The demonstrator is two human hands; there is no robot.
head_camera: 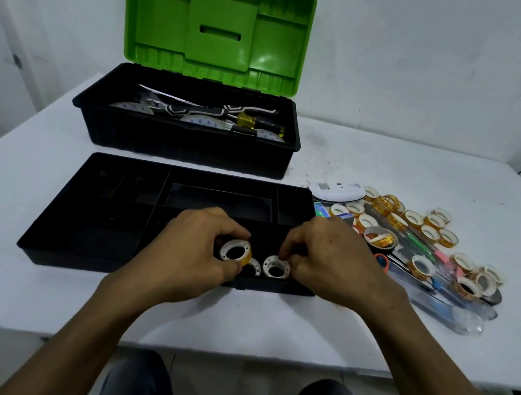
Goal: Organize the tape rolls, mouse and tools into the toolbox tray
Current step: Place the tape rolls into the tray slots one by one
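Holding 2 small tape rolls at the black toolbox tray (48, 229), I have both hands down at its near right compartment. My left hand (194, 248) is curled round a yellow tape roll (235, 251) with a white core, fingers over the top and thumb below, and the roll is tipped up so its hole faces me. My right hand (334, 262) pinches the rim of a 2nd roll (275, 267) with its fingertips, low in the same compartment. Between those 2 a 3rd roll (253, 267) peeks out, mostly hidden by my left thumb. It seems to lie on the compartment floor, though I cannot be sure.

Behind the tray stands the black toolbox (184, 145), its green lid (213, 22) swung upright. Inside it lie a yellow-handled screwdriver (258, 123), a wrench (150, 103), a black-and-white patterned piece (194, 110), and 3 wide pale tape rolls (201, 121) along the near wall.

On the white table (368, 327), just beside the tray's far right corner, the white mouse (336, 191) lies belly up. Near it, a pile of small yellow tape rolls (421, 225) spreads over pens and tools (418, 241), with orange-handled scissors (382, 261) at its near edge and a clear plastic pack (461, 316) underneath.
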